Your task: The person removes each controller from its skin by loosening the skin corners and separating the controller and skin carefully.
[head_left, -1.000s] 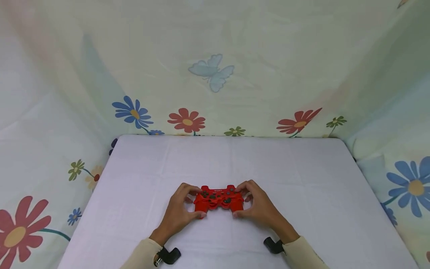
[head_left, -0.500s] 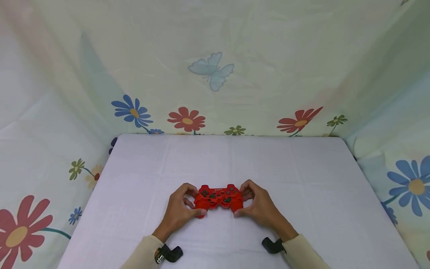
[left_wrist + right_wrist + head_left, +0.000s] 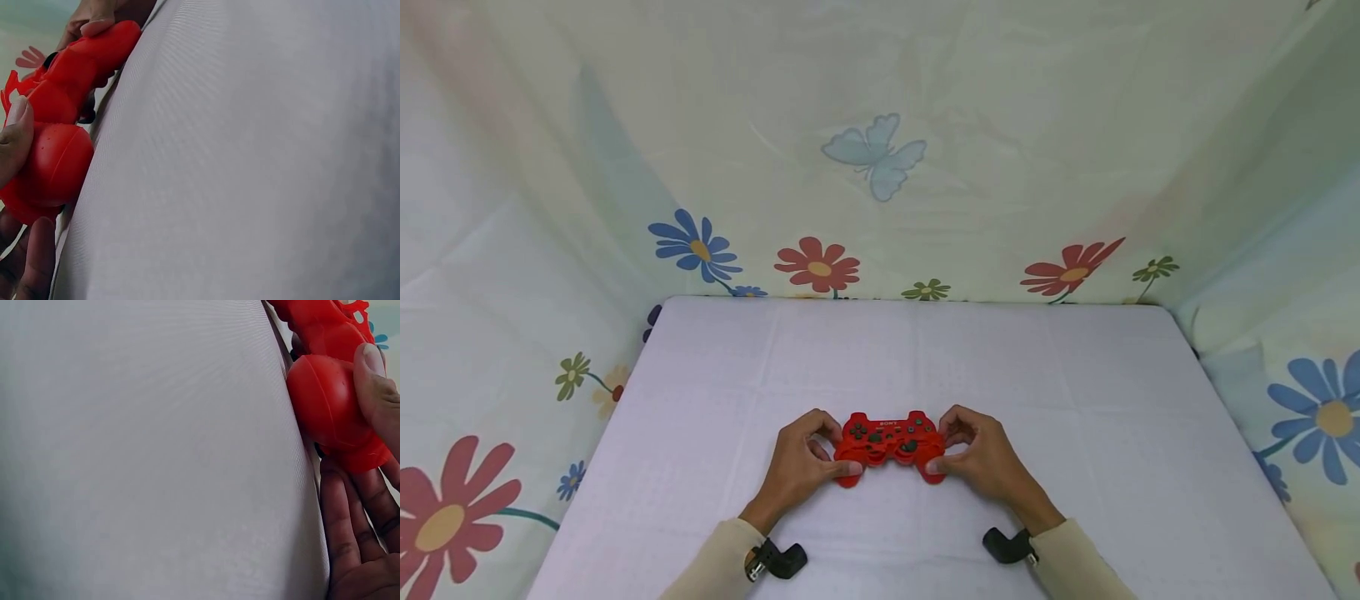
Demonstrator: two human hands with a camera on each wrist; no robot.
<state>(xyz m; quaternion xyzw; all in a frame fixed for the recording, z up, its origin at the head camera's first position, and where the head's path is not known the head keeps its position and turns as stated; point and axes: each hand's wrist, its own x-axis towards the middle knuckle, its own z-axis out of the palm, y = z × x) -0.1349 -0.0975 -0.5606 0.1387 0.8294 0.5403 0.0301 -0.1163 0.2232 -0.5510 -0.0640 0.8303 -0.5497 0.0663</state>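
Note:
A red game controller (image 3: pixel 889 438) with dark buttons and SONY lettering lies face up at the middle front of the table. My left hand (image 3: pixel 800 458) holds its left side, thumb on the left grip and curled fingers at the outer edge. On the opposite side my right hand (image 3: pixel 983 457) pinches the right grip, thumb on top. In the left wrist view the left thumb (image 3: pixel 19 134) presses the rounded red grip (image 3: pixel 59 159), and fingers reach beneath it. The right wrist view has the right thumb (image 3: pixel 378 387) on the other grip, with fingers below. The controller's underside is hidden.
A white cloth covers the table (image 3: pixel 715 358). Curtains with printed flowers and a butterfly (image 3: pixel 880 158) hang behind and at both sides. Black wrist cameras sit on the left wrist (image 3: pixel 778 560) and the right wrist (image 3: pixel 1007 547).
The right thumb has moved from the grip's lower inner edge onto its top. Fingers of both hands have slid from the controller's upper corners to its outer sides. The controller stays nearly in place.

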